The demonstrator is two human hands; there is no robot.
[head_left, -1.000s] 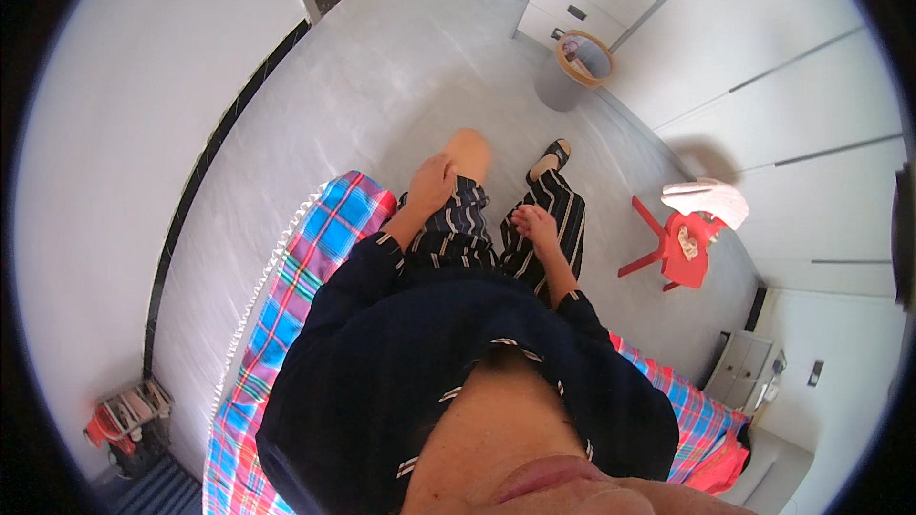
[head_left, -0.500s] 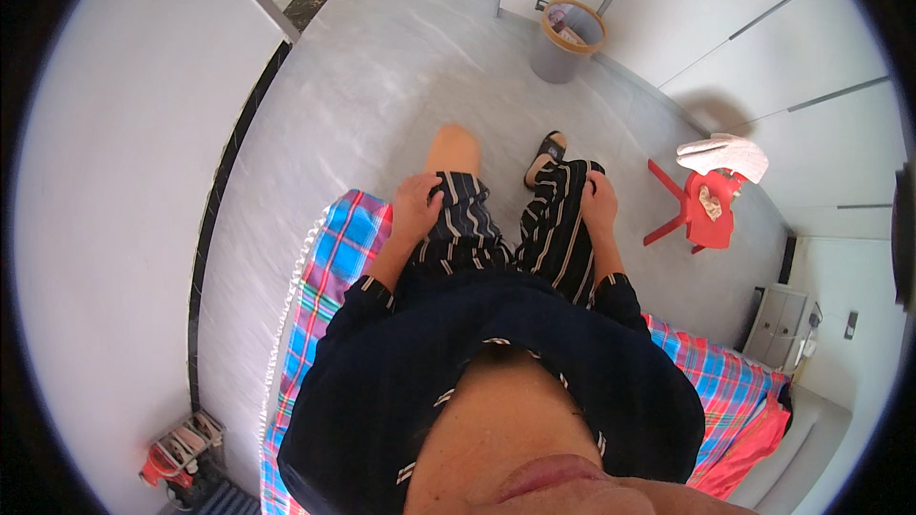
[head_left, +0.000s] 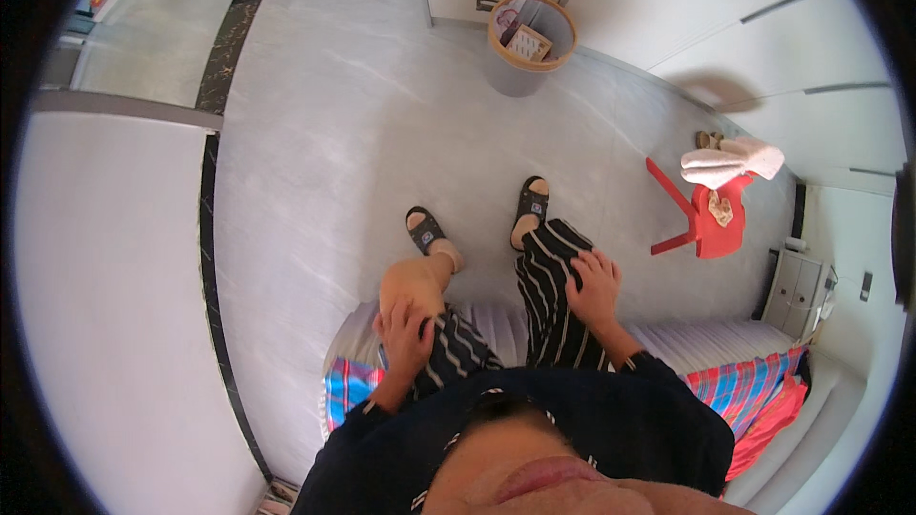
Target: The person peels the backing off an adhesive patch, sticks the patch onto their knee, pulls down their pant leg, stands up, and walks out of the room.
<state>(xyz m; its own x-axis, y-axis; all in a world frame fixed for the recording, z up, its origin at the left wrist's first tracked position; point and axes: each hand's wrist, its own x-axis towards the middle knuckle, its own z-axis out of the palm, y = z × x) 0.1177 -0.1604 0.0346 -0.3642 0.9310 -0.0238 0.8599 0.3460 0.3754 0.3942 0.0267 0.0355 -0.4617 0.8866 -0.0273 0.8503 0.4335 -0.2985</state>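
My left hand point(head_left: 405, 336) lies over my bare left knee, at the hem of the raised striped trouser leg point(head_left: 460, 343). Its fingers are spread a little, and I see nothing held in them. On my right thigh, my right hand point(head_left: 593, 288) rests open, fingers apart, on the black-and-white striped trouser leg point(head_left: 549, 272), which hangs down to the ankle. Both feet wear dark open-toed slippers, the left slipper point(head_left: 426, 231) and the right slipper point(head_left: 532, 200), and stand on the grey floor.
Beneath me is a bed edge with a checked cloth point(head_left: 351, 391) and a pale striped cover point(head_left: 668, 339). A red stool point(head_left: 720, 229) with a pale cloth point(head_left: 730, 164) stands at right. Ahead are a bin point(head_left: 515, 76) and white drawers point(head_left: 458, 0). A white panel point(head_left: 114, 257) is at left.
I have lowered toward the bed, and more floor and both slippers show. My left hand has shifted onto the bare knee. My right hand's fingers have spread out on the trouser leg.
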